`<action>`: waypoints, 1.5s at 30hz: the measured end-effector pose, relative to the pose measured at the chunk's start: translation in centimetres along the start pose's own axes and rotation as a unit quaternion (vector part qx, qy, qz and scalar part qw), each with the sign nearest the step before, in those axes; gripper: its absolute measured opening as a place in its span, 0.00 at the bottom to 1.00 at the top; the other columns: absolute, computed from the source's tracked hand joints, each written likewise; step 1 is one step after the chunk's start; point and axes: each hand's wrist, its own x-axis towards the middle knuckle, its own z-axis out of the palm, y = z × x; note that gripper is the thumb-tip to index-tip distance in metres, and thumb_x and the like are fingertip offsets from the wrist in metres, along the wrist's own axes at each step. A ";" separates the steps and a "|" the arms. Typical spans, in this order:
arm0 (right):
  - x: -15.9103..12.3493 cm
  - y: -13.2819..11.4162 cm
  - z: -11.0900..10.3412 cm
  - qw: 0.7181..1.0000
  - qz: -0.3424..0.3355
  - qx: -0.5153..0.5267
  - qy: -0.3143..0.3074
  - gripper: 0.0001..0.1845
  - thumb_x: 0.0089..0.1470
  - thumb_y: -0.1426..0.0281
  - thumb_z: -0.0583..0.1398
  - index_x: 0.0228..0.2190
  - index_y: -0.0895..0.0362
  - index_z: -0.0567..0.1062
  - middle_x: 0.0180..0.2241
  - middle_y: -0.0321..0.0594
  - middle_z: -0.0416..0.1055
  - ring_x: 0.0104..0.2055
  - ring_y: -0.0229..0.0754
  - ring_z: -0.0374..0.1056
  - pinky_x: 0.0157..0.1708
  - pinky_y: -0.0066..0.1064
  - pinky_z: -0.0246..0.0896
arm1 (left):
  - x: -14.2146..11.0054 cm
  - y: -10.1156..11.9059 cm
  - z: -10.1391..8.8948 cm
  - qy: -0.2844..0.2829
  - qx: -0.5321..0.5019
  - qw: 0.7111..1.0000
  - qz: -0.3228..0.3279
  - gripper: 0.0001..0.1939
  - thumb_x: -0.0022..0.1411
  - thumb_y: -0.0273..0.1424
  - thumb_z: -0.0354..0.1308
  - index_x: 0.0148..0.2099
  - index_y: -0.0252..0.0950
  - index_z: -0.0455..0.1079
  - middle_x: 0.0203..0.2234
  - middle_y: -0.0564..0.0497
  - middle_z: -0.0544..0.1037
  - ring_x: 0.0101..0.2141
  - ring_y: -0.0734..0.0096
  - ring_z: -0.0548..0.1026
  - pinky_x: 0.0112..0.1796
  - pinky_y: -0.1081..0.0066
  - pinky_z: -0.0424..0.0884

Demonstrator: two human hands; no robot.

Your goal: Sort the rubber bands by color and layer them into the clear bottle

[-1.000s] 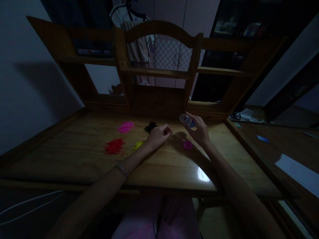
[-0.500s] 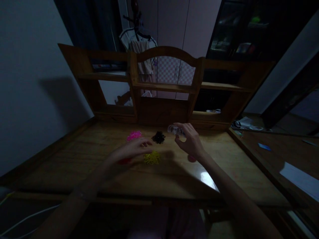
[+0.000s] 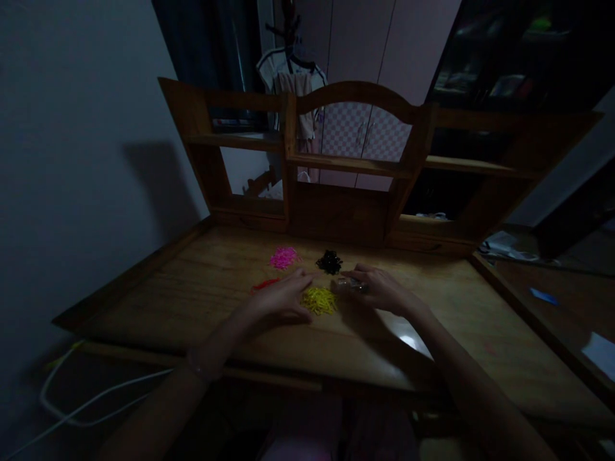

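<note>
My right hand [image 3: 382,289] is closed around a small clear container [image 3: 350,285], held on its side low over the wooden desk, just right of a pile of yellow bands [image 3: 319,300]. They look like small rubber bands. My left hand [image 3: 283,298] is at the left side of that pile, thumb and fingers apart, with nothing visible between them. A black pile [image 3: 330,262] lies behind the yellow one, and a pink pile [image 3: 284,257] sits back left. Part of a red pile [image 3: 264,284] shows behind my left hand, which hides the rest.
The wooden desk [image 3: 192,282] has a shelf unit [image 3: 346,165] along its back edge. A wall [image 3: 86,192] stands on the left, and a white cable [image 3: 96,403] hangs at the front left. To the right, a lower surface holds a blue item [image 3: 544,296] and paper [image 3: 600,353].
My right hand has lowered the clear container towards the desk beside the yellow pile. My left hand has moved in at that pile's left side. The view has turned slightly left.
</note>
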 end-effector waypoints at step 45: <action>-1.7 -0.1 0.5 0.991 0.007 0.132 -0.022 0.20 0.51 0.67 0.64 0.47 0.47 0.72 0.46 0.39 0.73 0.44 0.45 0.71 0.42 0.35 0.64 | 4.7 -1.1 -0.1 -0.080 -0.082 0.992 0.062 0.14 0.54 0.37 0.64 0.42 0.36 0.73 0.30 0.52 0.75 0.30 0.72 0.72 0.30 0.74 0.64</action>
